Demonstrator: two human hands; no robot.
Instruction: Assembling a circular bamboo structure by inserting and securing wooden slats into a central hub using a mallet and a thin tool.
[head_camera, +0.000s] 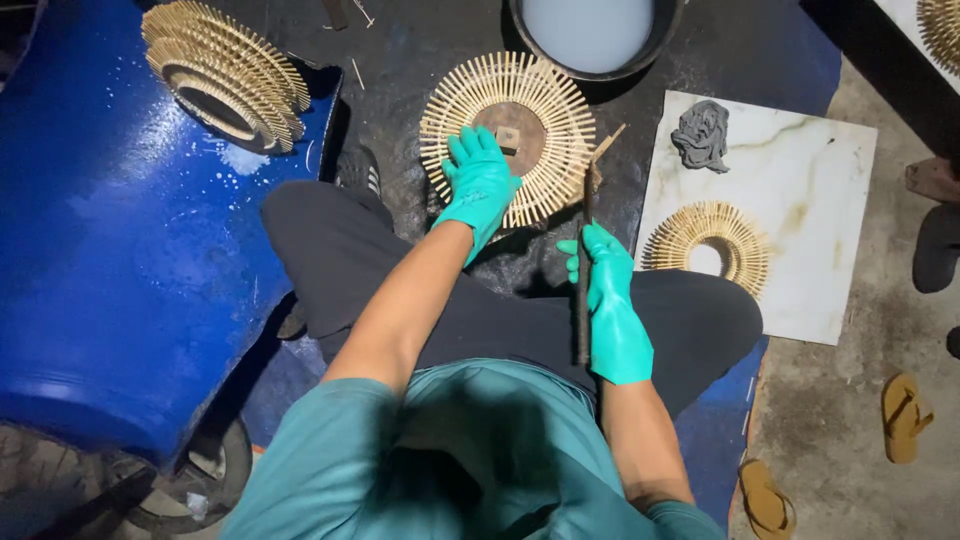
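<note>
While the left hand (480, 180) is pressed flat, fingers spread and grasping nothing, on the sunburst ring of bamboo sticks (508, 138) lying on the dark floor mat (420, 60), a dark stick-like tool (584, 270) is gripped upright in the clenched right hand (612, 300), at 5 o'clock from the ring. A stack of finished rings (225, 75) lies at 9 o'clock, a basin of pale liquid (592, 35) at 1 o'clock, and a second ring (712, 245) on a marble tile (800, 160) at 4 o'clock.
</note>
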